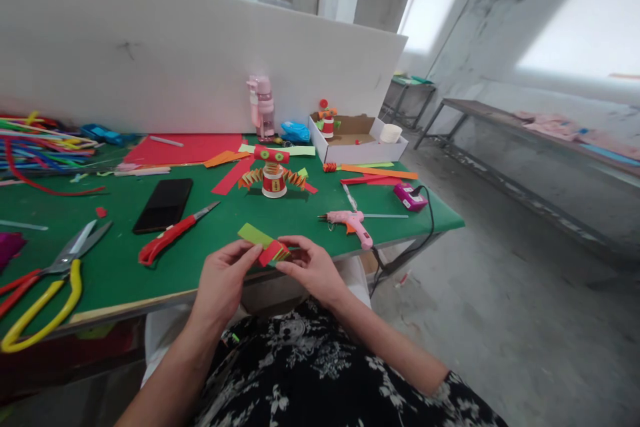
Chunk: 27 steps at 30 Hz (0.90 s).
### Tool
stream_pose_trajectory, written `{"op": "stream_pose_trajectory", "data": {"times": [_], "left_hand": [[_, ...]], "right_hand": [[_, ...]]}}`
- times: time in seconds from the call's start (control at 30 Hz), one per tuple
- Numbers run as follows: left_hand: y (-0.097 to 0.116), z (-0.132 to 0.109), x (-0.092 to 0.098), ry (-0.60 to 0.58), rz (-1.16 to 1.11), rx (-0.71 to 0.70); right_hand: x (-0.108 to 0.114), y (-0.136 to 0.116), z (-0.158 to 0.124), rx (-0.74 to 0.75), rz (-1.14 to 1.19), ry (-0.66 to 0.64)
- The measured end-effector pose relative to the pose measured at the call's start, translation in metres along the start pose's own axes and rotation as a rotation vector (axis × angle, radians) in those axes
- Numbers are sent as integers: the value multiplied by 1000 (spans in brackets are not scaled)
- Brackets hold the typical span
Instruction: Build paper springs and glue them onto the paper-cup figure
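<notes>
Two-handed pinch on the strips [270, 250], red and green paper folded together, just off the near edge of the surface [300, 220] and above the lap. Left hand [223, 280] closed on the green end between thumb and fingertips. Right hand [310, 267] closed on the red pleated end, fingers narrow. Likely gripped this tightly and this close to keep the pleats pressed and in plain sight.

Straight ahead, upright in mid-surface, a figure [273, 177] with pleated arms of the same kind, probably set there for easy comparison. Glue gun [350, 220] propped just beyond the right hand, nozzle to the left, cord over the edge. Seemingly parked within reach yet clear of the paper.

Cutter [173, 233] and phone [163, 203] left of centre, scissors [65, 257] further left, all near the front. Bundle of coloured sticks [35, 140] heaped at the far left, red sheet [190, 147] flat at the back. Open box [360, 140] with a second figure [327, 123] at the far right corner. Pink bottle [263, 107] against the white board [175, 60].

Green covering over the whole surface, with paper scraps scattered across it. Bare grey floor [500, 293] to the right, a long bench [525, 127] along a scuffed wall, bright windows above.
</notes>
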<state>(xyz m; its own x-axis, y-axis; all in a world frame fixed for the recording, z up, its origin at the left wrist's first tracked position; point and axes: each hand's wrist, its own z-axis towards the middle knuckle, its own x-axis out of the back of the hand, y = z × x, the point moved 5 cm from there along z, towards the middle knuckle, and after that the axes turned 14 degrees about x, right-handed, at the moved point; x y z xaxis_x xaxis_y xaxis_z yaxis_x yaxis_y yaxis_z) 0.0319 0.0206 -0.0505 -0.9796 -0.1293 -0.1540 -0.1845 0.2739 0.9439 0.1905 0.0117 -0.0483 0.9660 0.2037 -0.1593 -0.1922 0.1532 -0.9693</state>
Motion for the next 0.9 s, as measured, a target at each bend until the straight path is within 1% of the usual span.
{"op": "stream_pose_trajectory", "data": {"times": [0.17, 0.3, 0.4, 0.47, 0.57, 0.63, 0.7, 0.8, 0.9], "left_hand": [[1, -3, -5, -27, -84, 59], [6, -8, -11, -59, -162, 164], [6, -10, -16, -121, -144, 215], [5, -9, -16, -131, -88, 188], [7, -7, -7, -53, 77, 73], [14, -8, -2, 7, 229, -60], [24, -13, -2, 32, 370, -224], [35, -22, -6, 35, 505, -447], [39, -27, -12, 2, 594, -605]], "right_hand": [[5, 2, 1, 28, -10, 26], [6, 3, 0, 5, 38, 4], [6, 2, -1, 49, -4, -10], [7, 0, -2, 100, -60, -18], [10, -10, -1, 193, -166, -15], [14, -21, 0, 251, -277, 28], [15, -31, 1, 278, -380, 49], [9, -35, 4, 225, -374, -13], [4, -28, 6, 131, -277, -26]]}}
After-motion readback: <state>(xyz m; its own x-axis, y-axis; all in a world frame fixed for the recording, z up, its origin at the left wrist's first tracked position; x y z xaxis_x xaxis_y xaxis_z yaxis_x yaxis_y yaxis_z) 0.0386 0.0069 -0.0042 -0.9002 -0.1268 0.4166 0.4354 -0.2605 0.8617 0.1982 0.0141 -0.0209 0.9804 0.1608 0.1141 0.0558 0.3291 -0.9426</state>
